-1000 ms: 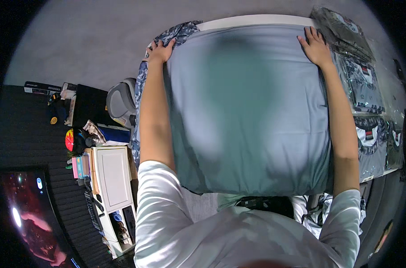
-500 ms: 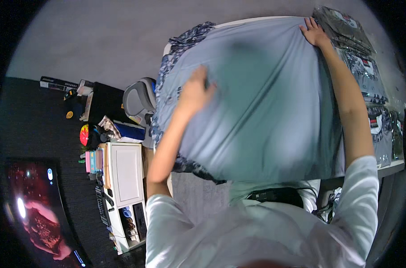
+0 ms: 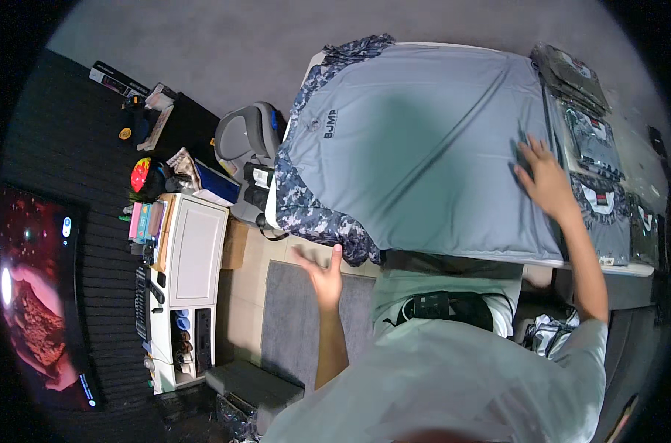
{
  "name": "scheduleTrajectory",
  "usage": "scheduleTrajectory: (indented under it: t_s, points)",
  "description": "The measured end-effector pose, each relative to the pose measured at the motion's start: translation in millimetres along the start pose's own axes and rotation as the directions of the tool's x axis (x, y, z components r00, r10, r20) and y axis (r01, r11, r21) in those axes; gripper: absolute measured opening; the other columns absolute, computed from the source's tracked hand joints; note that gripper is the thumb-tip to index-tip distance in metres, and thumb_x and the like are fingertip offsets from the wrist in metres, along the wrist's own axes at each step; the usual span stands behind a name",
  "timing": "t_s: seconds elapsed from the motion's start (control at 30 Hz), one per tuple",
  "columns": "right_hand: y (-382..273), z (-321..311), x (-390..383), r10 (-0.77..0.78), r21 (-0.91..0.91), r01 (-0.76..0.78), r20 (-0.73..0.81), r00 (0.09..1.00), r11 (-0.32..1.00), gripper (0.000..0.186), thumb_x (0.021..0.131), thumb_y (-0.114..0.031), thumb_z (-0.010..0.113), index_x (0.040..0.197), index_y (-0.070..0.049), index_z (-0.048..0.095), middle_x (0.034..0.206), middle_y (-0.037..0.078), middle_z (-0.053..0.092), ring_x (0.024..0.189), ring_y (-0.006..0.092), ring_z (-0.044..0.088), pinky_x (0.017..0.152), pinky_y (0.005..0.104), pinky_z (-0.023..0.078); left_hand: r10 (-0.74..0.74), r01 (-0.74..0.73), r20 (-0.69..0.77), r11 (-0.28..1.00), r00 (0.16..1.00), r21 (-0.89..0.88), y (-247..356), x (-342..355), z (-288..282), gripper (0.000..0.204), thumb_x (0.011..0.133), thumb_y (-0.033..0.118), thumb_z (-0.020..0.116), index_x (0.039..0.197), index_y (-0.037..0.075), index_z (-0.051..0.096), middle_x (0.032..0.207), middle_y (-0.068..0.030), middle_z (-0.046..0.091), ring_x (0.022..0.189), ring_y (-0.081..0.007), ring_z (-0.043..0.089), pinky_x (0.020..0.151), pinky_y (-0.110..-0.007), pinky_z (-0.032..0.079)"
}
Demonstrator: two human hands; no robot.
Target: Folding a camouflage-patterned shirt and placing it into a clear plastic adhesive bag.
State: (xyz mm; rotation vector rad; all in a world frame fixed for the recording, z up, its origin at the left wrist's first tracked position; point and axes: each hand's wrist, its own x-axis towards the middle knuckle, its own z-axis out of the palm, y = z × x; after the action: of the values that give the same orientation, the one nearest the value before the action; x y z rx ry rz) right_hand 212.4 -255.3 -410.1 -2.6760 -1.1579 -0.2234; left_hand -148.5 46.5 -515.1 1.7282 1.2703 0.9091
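Slightly blurred — left hand (image 3: pixel 325 280); palm hidden — right hand (image 3: pixel 549 181) over shirt (image 3: pixel 431 155).

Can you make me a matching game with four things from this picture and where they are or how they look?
Things:
1. Left hand
2. Right hand
3. T-shirt
4. Folded shirts

Clues:
A. Wrapped in clear plastic
B. Over the right end of some grey cloth
C. Spread out wide, with camouflage sleeves
D. Open and empty, beside a camouflage sleeve

Right pairs: 1-D, 2-B, 3-C, 4-A
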Motion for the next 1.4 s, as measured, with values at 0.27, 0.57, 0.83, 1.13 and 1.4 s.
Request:
scheduleTrajectory:
  t_s: [0.27,0.57,0.83,1.13,1.4]
  points:
    - [-34.9,-50.8,-135.7,-0.02,0.09,0.006,0.153,0.988,0.996,0.078,0.077,-0.038,0.075,0.144,-0.007,0.049,0.156,0.019,0.039,0.144,0.0472,0.031,0.118,0.0545,0.026,-0.1,0.318,0.453,0.842,0.886,-0.436,-26.3,-9.7,-5.5,0.021,0.094,0.018,0.072,0.104,0.0,0.071,0.099,-0.0016,0.07,0.088,-0.008,0.06,0.081,-0.026,0.047]
    - [0.9,-43.7,-176.5,-0.016,0.047,0.015,0.031,0.999,0.999,0.043,0.083,-0.014,0.071,0.125,-0.003,0.066,0.14,0.013,0.058,0.136,0.0327,0.048,0.115,0.0507,0.033,-0.263,0.334,0.214,0.827,0.941,-0.452,-18.7,19.9,-94.1,0.041,0.095,0.033,0.066,0.12,0.0,0.064,0.115,-0.0121,0.067,0.101,-0.0213,0.066,0.093,-0.036,0.05]
    - [15.9,-53.6,-180.6,0.036,0.011,-0.034,-0.382,0.923,0.999,0.012,0.088,-0.002,0.064,0.1,-0.003,0.062,0.097,0.014,0.068,0.088,0.0335,0.064,0.081,0.0435,0.048,-0.183,0.524,0.497,0.421,0.848,-0.74,30.9,18.6,-114.1,0.048,0.098,0.038,0.059,0.13,0.002,0.06,0.129,-0.0138,0.064,0.114,-0.0297,0.063,0.098,-0.046,0.052]
    - [28.0,-57.7,-155.4,-0.095,-0.083,0.086,-0.107,0.99,0.993,0.027,0.079,-0.01,0.071,0.104,-0.004,0.064,0.102,0.011,0.063,0.097,0.0312,0.061,0.077,0.0438,0.052,-0.046,0.31,0.314,0.351,0.948,-0.884,52.3,74.1,-131.9,0.048,0.101,0.032,0.053,0.132,-0.004,0.055,0.136,-0.022,0.058,0.124,-0.0366,0.056,0.108,-0.054,0.043]
    - [24.8,-64.3,-163.5,0.005,-0.053,-0.01,-0.1,0.995,0.999,0.028,0.075,-0.008,0.068,0.103,-0.003,0.064,0.107,0.011,0.063,0.102,0.0331,0.06,0.083,0.0427,0.053,0.139,0.443,0.472,0.196,0.87,-0.875,48.8,105.8,-136.2,0.046,0.101,0.034,0.054,0.131,0.0,0.057,0.135,-0.0202,0.058,0.123,-0.036,0.057,0.107,-0.054,0.043]
